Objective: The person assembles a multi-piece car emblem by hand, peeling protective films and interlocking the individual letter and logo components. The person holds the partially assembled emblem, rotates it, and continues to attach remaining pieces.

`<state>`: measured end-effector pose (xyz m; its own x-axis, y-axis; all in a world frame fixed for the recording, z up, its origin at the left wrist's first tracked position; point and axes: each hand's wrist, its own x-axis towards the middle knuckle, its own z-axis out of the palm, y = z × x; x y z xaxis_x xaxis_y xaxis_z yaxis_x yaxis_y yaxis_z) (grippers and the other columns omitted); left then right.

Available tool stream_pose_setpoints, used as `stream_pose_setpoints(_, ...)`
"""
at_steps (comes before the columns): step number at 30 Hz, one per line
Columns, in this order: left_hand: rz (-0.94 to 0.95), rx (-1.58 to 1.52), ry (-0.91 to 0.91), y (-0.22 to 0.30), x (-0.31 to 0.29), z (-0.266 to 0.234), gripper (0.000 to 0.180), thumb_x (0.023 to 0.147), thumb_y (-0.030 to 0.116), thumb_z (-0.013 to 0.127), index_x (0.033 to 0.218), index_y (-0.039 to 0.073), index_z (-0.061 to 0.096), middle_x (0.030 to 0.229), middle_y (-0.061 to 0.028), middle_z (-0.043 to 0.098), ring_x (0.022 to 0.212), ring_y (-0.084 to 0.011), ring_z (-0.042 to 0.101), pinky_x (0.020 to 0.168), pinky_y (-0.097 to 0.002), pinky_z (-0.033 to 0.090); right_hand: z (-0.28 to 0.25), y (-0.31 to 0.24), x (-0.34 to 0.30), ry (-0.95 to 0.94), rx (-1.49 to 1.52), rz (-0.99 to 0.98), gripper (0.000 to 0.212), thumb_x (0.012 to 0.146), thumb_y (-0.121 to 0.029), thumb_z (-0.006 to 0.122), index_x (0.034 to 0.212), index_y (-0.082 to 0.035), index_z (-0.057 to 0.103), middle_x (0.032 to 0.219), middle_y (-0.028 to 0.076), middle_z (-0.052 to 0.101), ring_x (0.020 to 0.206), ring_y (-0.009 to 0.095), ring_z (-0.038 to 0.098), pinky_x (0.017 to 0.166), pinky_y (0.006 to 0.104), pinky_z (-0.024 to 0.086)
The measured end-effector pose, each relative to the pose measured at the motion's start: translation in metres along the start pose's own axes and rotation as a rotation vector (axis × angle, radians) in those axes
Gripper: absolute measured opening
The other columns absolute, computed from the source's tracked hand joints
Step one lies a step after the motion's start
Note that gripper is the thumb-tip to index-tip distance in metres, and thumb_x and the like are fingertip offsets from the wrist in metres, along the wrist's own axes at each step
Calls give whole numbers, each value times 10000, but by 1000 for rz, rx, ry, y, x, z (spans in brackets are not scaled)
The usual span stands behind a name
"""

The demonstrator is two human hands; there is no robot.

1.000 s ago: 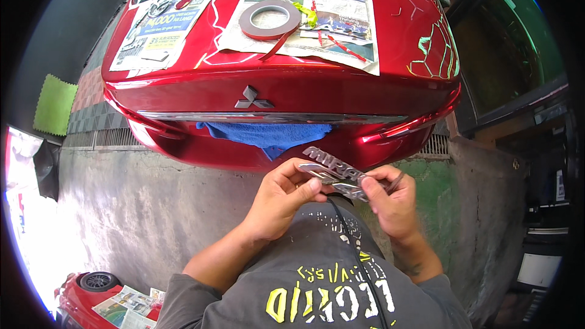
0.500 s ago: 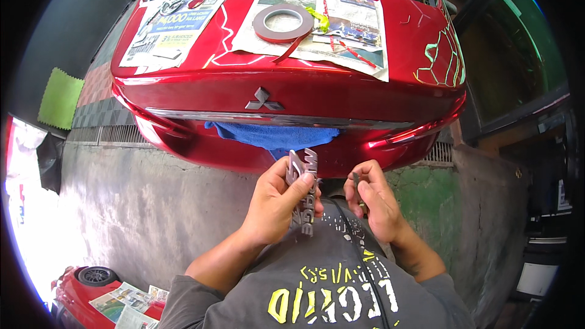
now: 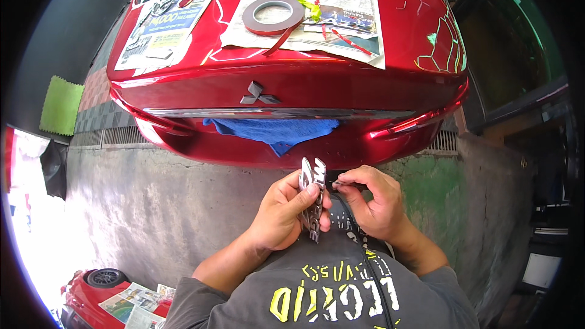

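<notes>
My left hand (image 3: 281, 212) grips a silvery car lettering emblem (image 3: 319, 173) upright between thumb and fingers, in front of my chest. Close to its right side, my right hand (image 3: 381, 202) pinches a small thin tool (image 3: 337, 183) with a dark, narrow tip. The tip points at the emblem; whether it touches cannot be made out. Beyond both hands stands the rear of a red car (image 3: 195, 91), with a three-diamond badge (image 3: 259, 92) on its trunk lid. A blue cloth (image 3: 274, 131) hangs below the trim strip.
On the trunk lid, newspaper sheets (image 3: 237, 38) carry a roll of red-backed tape (image 3: 250, 22), a crumpled yellow-green scrap (image 3: 312, 8) and red strips. Another sheet (image 3: 137, 49) at left holds a round red piece (image 3: 186, 0). A second red car (image 3: 82, 295) stands behind me at lower left.
The right hand has raised its small tool and brought it left, closer to the emblem. My left hand has shifted slightly right and down, turning the emblem a little.
</notes>
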<state>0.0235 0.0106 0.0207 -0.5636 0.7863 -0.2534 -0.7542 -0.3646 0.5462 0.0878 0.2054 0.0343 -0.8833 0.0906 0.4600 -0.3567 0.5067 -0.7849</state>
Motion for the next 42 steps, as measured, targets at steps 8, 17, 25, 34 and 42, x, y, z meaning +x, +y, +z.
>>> stream_pose_setpoints(8,-13,97,34,-1,1,4,208,1007,181,636,1132,37,553,937,-117,664,735,-241,693,670,-368,599,-3,4,-2,-31,9,-21,214,807,44,755,985,-35,667,828,100,710,679,255,659,606,347,504)
stream_pose_setpoints(17,-13,87,32,0,0,3,212,1007,174,634,1140,29,555,932,-122,669,716,-242,699,668,-354,595,-1,6,-1,-49,25,-43,229,797,50,757,989,-43,673,843,97,716,690,257,661,617,346,509)
stream_pose_setpoints(25,-32,54,7,2,0,1,198,1007,159,632,1123,15,562,917,-127,676,696,-244,701,656,-347,594,-1,5,3,-55,14,-76,249,778,63,767,984,-44,676,831,96,714,688,255,669,615,349,516)
stream_pose_setpoints(34,-56,68,-5,1,2,0,202,998,148,646,1125,8,578,903,-125,684,695,-241,703,648,-340,593,1,6,4,-40,10,-121,251,764,60,781,975,-37,688,790,94,699,655,243,663,577,345,512)
stream_pose_setpoints(42,-54,46,11,1,2,3,200,1003,141,638,1148,16,579,903,-123,685,686,-236,703,640,-336,593,0,9,4,-6,-14,-148,241,756,63,784,955,-36,689,798,88,707,664,239,672,582,341,522)
